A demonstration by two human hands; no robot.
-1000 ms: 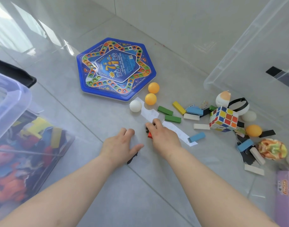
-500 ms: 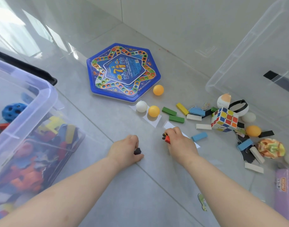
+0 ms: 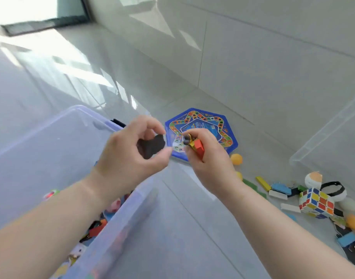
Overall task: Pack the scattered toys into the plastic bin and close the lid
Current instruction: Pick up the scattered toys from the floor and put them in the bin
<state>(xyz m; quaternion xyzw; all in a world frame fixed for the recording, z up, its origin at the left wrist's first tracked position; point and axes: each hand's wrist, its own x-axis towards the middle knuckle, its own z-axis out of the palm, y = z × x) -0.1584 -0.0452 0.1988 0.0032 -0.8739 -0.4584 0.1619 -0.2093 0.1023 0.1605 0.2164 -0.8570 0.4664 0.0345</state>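
Hands aloft now; fingers round toys

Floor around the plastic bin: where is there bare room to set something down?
Bare tile lies between the plastic bin and the scattered blocks, and beyond the bin toward the window frame, left of the hexagonal game board. The right side is crowded: blocks, balls and the puzzle cube lie packed beside the clear lid.

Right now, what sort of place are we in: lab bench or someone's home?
Probably a room in a home, seen at floor level: glossy pale grey floor tiles, a dark-framed sunlit doorway or window, and toys strewn about, such as the blue hexagonal game board and multicoloured puzzle cube.
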